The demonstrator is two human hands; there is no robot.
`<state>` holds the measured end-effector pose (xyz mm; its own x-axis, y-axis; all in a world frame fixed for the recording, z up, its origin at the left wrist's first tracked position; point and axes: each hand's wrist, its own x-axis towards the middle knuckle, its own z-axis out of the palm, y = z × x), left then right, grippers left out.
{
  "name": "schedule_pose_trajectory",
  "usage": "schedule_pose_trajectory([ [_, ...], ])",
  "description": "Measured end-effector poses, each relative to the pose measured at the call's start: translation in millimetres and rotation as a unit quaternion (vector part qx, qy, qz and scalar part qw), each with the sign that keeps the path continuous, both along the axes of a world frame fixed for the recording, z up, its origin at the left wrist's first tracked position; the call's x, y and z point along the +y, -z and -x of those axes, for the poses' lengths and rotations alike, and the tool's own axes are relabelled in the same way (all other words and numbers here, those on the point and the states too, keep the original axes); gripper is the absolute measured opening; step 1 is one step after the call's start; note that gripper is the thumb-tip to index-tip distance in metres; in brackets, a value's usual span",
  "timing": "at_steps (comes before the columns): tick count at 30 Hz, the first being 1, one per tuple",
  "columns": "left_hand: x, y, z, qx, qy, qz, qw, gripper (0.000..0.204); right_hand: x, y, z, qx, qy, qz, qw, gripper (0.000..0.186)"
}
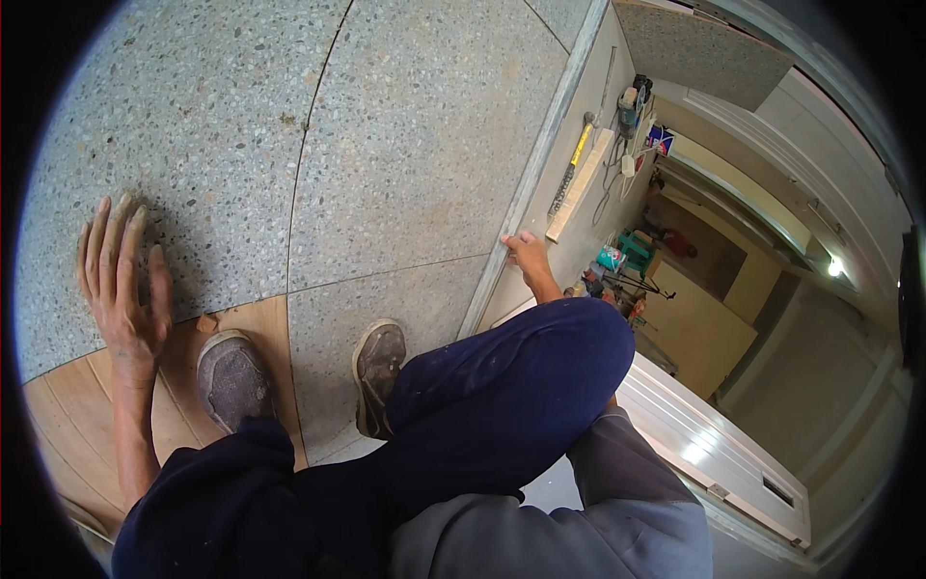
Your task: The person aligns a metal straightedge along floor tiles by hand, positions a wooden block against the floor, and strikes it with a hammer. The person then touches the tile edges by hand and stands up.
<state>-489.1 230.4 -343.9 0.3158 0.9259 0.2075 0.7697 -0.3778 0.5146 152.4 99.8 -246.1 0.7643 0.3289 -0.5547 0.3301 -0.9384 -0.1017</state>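
Observation:
My left hand (123, 275) is open, its fingers stretched out over the speckled grey terrazzo floor (217, 125). Its shadow falls beside it, and I cannot tell if the palm presses down. Below its wrist, wood-look planks (82, 425) meet the terrazzo in a curved line. On the other side, my right hand (529, 259) reaches past my bent knee to the long grey strip (529, 188) edging the terrazzo. Its fingers are bent together at the strip's edge; whatever they may hold is hidden. A small brown chip (206, 323) lies near my left shoe (234, 381).
Past the strip lie a wooden batten (581, 183), a yellow-and-black tool (579, 145) and a green power tool (628, 111) with a cord. Farther off are a blue-white bucket (610, 257) and cluttered tools. A white door (714, 449) stands at right. My right shoe (379, 372) is on terrazzo.

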Motion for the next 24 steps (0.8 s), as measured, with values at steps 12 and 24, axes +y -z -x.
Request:
schedule_pose_trajectory([
  [12,-1,-5,-13,-0.009,0.017,0.017,1.000,0.044,7,-2,-5,0.015,0.020,-0.028,0.999,0.070],
  [24,-1,-6,-12,-0.013,0.009,0.010,1.000,0.046,1,-3,-28,0.112,0.109,-0.035,0.987,0.069],
])
